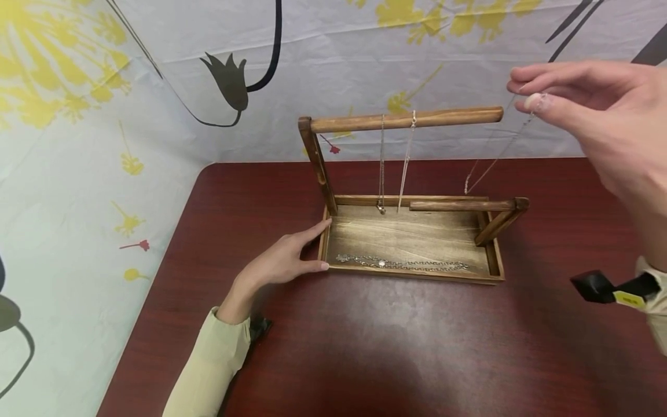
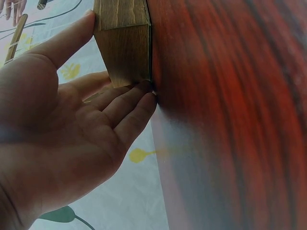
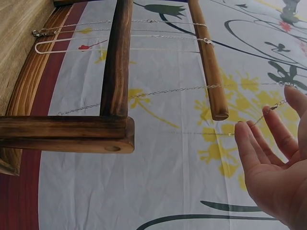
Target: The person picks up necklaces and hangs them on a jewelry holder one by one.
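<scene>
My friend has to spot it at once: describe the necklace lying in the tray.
On the dark red table, find the wooden stand and its shallow tray. Along the tray's near edge lies a silvery necklace with a round pale piece on it. Unlike the necklaces hanging from the upper bar and the fine chain in the right hand, it lies flat.

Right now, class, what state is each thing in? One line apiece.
Left hand: touching tray's end
Held necklace: dangling in a loop
Right hand: raised, holding that necklace
Two other necklaces: hung over upper bar
Lying chain: stretched out inside tray
Tray: upright on table
</scene>
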A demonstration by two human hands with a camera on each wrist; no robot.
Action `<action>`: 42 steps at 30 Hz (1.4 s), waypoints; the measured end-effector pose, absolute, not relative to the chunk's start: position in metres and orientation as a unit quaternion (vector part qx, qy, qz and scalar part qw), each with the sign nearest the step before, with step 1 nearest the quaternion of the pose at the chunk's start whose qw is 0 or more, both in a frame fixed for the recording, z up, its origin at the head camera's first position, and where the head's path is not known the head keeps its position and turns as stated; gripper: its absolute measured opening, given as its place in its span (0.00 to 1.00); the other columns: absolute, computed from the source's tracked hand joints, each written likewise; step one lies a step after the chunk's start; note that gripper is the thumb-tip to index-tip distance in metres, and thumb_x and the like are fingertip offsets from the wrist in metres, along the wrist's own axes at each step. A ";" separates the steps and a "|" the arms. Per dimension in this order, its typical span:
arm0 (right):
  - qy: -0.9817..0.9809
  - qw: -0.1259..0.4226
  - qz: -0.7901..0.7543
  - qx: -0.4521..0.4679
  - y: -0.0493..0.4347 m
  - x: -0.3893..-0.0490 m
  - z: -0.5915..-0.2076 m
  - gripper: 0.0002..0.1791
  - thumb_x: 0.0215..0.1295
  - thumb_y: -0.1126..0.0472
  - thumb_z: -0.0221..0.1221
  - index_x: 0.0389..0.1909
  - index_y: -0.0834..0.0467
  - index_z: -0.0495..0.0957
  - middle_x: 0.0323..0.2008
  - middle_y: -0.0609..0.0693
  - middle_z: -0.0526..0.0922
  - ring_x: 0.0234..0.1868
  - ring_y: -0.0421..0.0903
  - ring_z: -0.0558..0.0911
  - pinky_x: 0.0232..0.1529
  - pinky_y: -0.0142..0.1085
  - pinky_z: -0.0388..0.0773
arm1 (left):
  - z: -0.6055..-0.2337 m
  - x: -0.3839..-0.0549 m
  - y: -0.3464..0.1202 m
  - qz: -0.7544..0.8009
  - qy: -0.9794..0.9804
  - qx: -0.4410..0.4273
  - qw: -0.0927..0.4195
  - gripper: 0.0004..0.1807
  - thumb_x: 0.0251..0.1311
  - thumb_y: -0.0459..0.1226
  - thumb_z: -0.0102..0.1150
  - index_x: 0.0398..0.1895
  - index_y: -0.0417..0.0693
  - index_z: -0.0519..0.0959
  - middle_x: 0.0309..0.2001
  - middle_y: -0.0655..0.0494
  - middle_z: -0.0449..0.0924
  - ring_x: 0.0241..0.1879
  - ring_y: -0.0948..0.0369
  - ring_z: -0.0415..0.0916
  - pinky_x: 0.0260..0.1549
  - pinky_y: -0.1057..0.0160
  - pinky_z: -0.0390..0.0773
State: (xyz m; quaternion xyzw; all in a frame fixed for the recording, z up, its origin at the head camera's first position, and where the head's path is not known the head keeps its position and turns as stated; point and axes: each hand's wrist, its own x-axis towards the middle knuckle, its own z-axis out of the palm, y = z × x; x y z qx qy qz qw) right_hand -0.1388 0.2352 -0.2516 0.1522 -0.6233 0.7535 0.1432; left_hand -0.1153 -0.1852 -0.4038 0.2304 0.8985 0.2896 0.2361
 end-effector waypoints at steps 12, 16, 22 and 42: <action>-0.628 0.140 0.751 0.149 0.220 -0.141 -0.245 0.13 0.54 0.80 0.66 0.40 0.83 0.78 0.47 0.66 0.84 0.48 0.52 0.85 0.52 0.31 0.76 | -0.403 -0.116 -0.184 0.292 0.897 0.229 0.240 0.48 0.63 0.51 0.65 0.80 0.67 0.47 0.77 0.59 0.53 0.73 0.58 0.55 0.68 0.51 0.63; -0.634 0.138 0.744 0.158 0.215 -0.142 -0.245 0.13 0.55 0.78 0.66 0.40 0.83 0.78 0.47 0.65 0.84 0.50 0.52 0.85 0.52 0.30 0.75 | -0.404 -0.115 -0.184 0.291 0.897 0.228 0.242 0.48 0.63 0.51 0.65 0.80 0.67 0.47 0.77 0.58 0.53 0.73 0.57 0.55 0.67 0.50 0.63; -0.645 0.126 0.737 0.161 0.209 -0.144 -0.246 0.13 0.55 0.78 0.67 0.40 0.81 0.80 0.46 0.63 0.85 0.49 0.50 0.85 0.46 0.29 0.75 | -0.405 -0.115 -0.184 0.293 0.896 0.229 0.242 0.48 0.63 0.51 0.65 0.80 0.67 0.47 0.77 0.58 0.53 0.73 0.58 0.55 0.68 0.51 0.62; -0.750 0.130 0.619 0.193 0.188 -0.144 -0.247 0.11 0.55 0.76 0.68 0.40 0.75 0.83 0.46 0.55 0.86 0.51 0.47 0.82 0.50 0.28 0.76 | -0.403 -0.114 -0.183 0.288 0.899 0.227 0.239 0.48 0.62 0.51 0.66 0.80 0.68 0.47 0.76 0.58 0.54 0.73 0.58 0.55 0.68 0.51 0.61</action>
